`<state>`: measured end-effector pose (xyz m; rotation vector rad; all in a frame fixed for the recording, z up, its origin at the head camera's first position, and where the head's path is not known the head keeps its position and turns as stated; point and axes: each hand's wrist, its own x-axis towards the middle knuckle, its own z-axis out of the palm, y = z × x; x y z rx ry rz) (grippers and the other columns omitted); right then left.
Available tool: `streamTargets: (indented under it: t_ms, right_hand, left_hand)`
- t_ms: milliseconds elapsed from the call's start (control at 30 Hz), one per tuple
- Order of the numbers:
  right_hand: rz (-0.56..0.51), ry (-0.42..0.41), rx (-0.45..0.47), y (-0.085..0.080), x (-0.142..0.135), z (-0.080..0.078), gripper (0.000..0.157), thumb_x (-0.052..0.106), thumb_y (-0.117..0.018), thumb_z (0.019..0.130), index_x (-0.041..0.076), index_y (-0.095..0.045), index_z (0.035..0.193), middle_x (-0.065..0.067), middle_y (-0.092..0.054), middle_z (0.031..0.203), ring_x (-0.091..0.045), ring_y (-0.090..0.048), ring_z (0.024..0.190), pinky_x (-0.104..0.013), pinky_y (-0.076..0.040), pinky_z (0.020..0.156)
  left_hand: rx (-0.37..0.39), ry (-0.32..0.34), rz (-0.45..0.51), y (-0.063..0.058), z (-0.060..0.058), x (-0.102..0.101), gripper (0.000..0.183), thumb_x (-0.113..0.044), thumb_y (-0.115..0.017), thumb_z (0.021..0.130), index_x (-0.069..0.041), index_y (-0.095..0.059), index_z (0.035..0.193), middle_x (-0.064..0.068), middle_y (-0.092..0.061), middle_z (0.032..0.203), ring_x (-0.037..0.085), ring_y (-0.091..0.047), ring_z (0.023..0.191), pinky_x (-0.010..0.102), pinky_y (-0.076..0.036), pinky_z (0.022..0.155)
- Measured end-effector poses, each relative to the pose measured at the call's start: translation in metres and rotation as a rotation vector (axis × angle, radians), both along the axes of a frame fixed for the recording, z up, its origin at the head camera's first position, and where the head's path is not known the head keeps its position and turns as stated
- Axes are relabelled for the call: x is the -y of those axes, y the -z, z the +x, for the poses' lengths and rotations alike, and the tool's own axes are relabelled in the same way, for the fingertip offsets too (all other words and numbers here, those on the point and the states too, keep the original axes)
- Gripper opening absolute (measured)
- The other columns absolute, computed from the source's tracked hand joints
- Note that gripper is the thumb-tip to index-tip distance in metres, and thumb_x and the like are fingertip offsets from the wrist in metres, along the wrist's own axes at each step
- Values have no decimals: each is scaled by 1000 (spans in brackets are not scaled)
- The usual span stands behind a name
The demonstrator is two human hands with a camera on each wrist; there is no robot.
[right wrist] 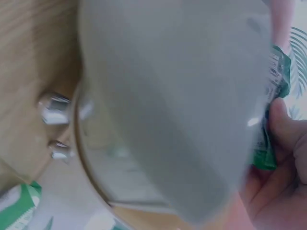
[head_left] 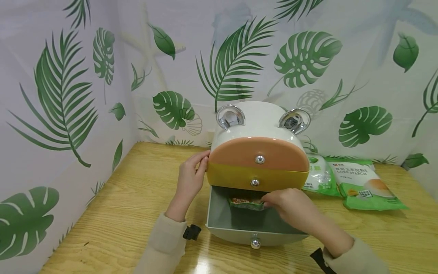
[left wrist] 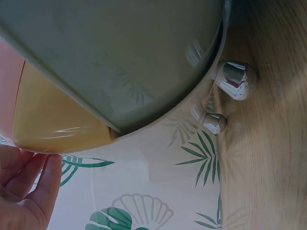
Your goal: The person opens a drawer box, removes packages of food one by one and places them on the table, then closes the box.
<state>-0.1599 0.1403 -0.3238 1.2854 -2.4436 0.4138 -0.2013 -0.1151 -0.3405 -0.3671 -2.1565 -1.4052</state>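
A small drawer cabinet (head_left: 258, 121) with an animal-face front has orange and yellow upper drawers, both pushed in. Its grey-green bottom drawer (head_left: 219, 219) is pulled out. My right hand (head_left: 295, 209) pinches one end of a small green packet (head_left: 248, 204) within the drawer's opening in the head view. The same green packet (right wrist: 266, 139) shows between thumb and fingers in the right wrist view, partly hidden behind the drawer wall. With extended fingers my left hand (head_left: 191, 173) touches the cabinet's left side, by the yellow drawer (left wrist: 62, 120).
Right of the cabinet lie a green-and-white corn starch bag (head_left: 366, 186) and another green-and-white bag (head_left: 319, 177), partly behind the cabinet. All stand on a wooden table (head_left: 119, 205). A leaf-printed backdrop (head_left: 178, 57) closes off the back and left.
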Motion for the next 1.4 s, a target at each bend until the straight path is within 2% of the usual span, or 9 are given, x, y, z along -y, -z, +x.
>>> streamTargets:
  t_ms: [67,133,233,333,600,833,1000,1233,1400]
  right_hand:
    - [-53,-22,-64,-3,-1,2,15,-1,-71,67,9,-67,78,3,-64,70,-10,-60,61,-23,-48,51]
    - [-101,-43,-119,-6,-3,4,2,7,-66,78,9,-65,77,3,-63,69,-10,-59,60,-23,-48,50]
    - [-166,-67,-184,-10,-6,7,26,23,-48,92,8,-64,77,2,-62,68,-11,-58,59,-22,-47,49]
    - [-215,-77,-239,-15,-9,11,45,33,-31,95,8,-62,76,2,-62,68,-11,-58,58,-21,-47,49]
    - [-313,-53,-310,-31,-27,19,43,32,-36,94,4,-63,75,-1,-63,69,-14,-59,60,-17,-47,52]
    - [-414,58,-291,-43,-62,29,47,36,-39,92,1,-65,73,4,-62,70,4,-51,64,-8,-40,51]
    - [-447,158,-281,-48,-90,38,51,38,-41,90,-4,-64,73,12,-59,73,5,-41,55,-12,-30,43]
    - [-464,351,-251,-41,-133,46,39,28,-45,88,-4,-63,75,34,-45,93,19,-44,65,-4,-35,50]
    - [-469,358,-247,-35,-151,45,26,27,-45,88,13,-63,74,32,-44,88,21,-45,69,-2,-37,53]
  left_hand:
    - [-1,-1,-1,0,0,0,22,-4,-50,90,3,-62,107,15,-62,102,22,-59,73,27,-53,61]
    - [-2,-2,-2,0,0,0,22,-4,-50,90,3,-62,107,15,-62,102,21,-59,73,27,-53,61]
    - [0,-3,-4,-1,0,-1,22,-4,-50,90,3,-62,107,15,-62,102,21,-58,72,27,-53,60]
    - [3,-6,-6,-1,0,-1,22,-5,-50,90,3,-62,107,14,-62,102,21,-58,72,27,-53,60]
    - [9,-10,2,-1,1,-1,22,-5,-50,90,3,-62,107,14,-62,103,21,-59,74,28,-53,60]
    - [4,-7,1,-1,2,-1,22,-5,-50,90,3,-62,107,14,-62,102,21,-59,74,27,-53,60]
    - [-3,-10,-5,-1,1,-1,22,-4,-50,90,3,-62,106,15,-62,102,21,-59,75,27,-53,60]
    - [-10,-9,-9,-1,1,-1,22,-4,-50,90,4,-62,106,15,-62,102,21,-59,74,26,-53,61]
    - [-9,-6,-6,-1,1,-2,22,-4,-50,90,4,-62,106,15,-62,102,22,-59,75,27,-53,61]
